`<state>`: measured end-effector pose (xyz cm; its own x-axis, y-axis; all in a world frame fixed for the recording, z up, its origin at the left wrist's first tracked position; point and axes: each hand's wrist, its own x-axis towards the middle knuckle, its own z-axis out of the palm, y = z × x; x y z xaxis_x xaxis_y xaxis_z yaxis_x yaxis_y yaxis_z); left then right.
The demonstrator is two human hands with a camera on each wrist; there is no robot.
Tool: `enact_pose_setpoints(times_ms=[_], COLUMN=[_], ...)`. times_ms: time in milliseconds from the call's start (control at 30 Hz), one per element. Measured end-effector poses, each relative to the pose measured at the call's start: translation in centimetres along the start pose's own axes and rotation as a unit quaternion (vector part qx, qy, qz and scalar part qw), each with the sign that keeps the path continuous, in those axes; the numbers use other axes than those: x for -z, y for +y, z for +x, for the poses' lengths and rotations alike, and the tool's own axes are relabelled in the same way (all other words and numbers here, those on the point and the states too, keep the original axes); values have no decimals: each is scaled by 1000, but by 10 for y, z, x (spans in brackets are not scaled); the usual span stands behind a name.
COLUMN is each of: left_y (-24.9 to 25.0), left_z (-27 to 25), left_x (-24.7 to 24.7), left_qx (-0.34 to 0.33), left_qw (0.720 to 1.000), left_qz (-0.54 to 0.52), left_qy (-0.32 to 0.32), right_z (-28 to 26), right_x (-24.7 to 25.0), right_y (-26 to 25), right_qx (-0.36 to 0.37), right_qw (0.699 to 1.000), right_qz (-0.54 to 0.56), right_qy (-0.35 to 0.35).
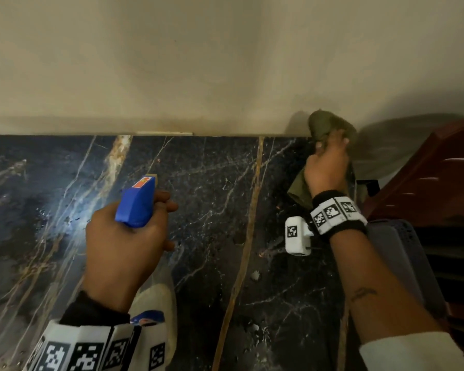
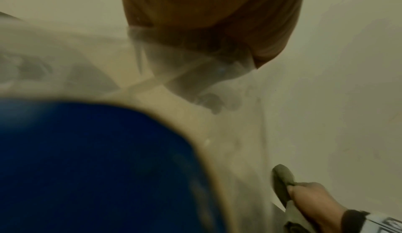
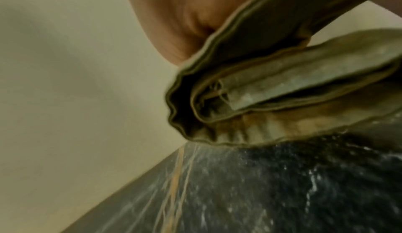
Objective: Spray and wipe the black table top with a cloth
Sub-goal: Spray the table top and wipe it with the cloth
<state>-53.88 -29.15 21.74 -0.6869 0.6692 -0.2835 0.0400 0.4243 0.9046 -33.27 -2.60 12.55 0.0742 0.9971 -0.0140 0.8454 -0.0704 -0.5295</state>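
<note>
The black marble table top (image 1: 204,210) with gold and white veins runs along a cream wall and glistens with droplets. My left hand (image 1: 126,236) grips a spray bottle by its blue trigger head (image 1: 137,202), nozzle aimed toward the wall; its clear body (image 1: 156,303) hangs below, and the blue label (image 2: 87,168) fills the left wrist view. My right hand (image 1: 327,167) clutches a bunched olive-green cloth (image 1: 330,127) above the table's far right corner. In the right wrist view the cloth folds (image 3: 282,95) hang just over the wet top (image 3: 261,185). The cloth (image 2: 282,180) also shows in the left wrist view.
A dark red piece of furniture (image 1: 434,178) stands right of the table. A grey perforated basket (image 1: 402,263) sits below it by my right forearm. The cream wall (image 1: 198,62) closes off the table's far edge.
</note>
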Motion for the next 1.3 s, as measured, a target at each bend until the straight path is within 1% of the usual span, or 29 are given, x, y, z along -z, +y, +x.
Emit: enact_pose_setpoints(times_ms=[33,133,233,300,333,367,433,467,500,567,700,767,833,933,1000,1067,1100,1233,1300], left_y=[-1,-1,2,5,6,7,7,7,6,6,6,7,10,11,12,13,13,16,18], left_z=[0,-2,-2,-1,-1,0,2,2,3,5,5,3,4,4,4,3,3,7,10], left_x=[-3,-8,-9,-9,-9,-9,-6,-4,-3,-2,-6,-8,-3,5,11,13,13,3,-3], left_qx=[3,11,12,9,8,7,5,3,2,-1,-1,2,-2,-6,-7,-9,-9,1,2], left_qw=[1000,1000,1000,1000,1000,1000,1000,1000,1000,1000,1000,1000,1000,1000,999,999,999,999,998], left_qz=[0,2,2,1,0,0,1,1,0,2,2,-3,-5,-11,-22,-30,-36,-49,-52], left_qy=[-4,-12,-9,-14,-18,-20,-17,-15,-14,-17,-25,-30,-29,-28,-25,-22,-21,-23,-32], right_z=[-4,-29,-57,-64,-61,-55,-39,-33,-32,-41,-72,-69,-58,-44,-45,-55,-64,-91,-84], right_x=[-10,-51,-77,-79,-75,-69,-55,-53,-53,-63,-87,-85,-78,-64,-65,-72,-77,-92,-84], right_y=[-4,-21,-39,-40,-36,-31,-19,-15,-16,-28,-48,-44,-39,-28,-28,-39,-45,-57,-52], right_qx=[24,73,136,169,171,156,86,59,52,79,142,154,140,74,54,72,93,215,226], right_qw=[999,984,968,959,959,966,984,988,990,986,972,968,972,987,990,986,982,948,941], right_qz=[-20,-74,-93,-84,-72,-55,-23,-24,-39,-67,-25,-25,-33,-27,-22,-33,-38,-51,-48], right_qy=[-26,-142,-187,-213,-212,-201,-156,-138,-127,-134,-188,-198,-186,-142,-129,-144,-159,-229,-247])
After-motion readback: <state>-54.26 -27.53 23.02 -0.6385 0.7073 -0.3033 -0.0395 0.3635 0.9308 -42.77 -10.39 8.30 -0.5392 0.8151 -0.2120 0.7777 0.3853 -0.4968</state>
